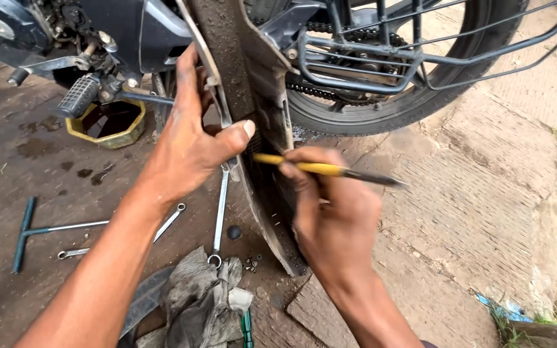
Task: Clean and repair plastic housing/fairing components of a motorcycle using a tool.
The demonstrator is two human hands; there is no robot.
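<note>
Yellow-handled screwdriver [317, 169], pinched in the right hand [336, 225], could slip off the grimy mudguard panel [259, 129] clamped just left of that grip by the left hand [191, 142], jabbing its thumb.

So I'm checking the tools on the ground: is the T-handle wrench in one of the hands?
No, the T-handle wrench lies on the ground, while the right hand holds a yellow-handled screwdriver and the left hand grips the mudguard.
</note>
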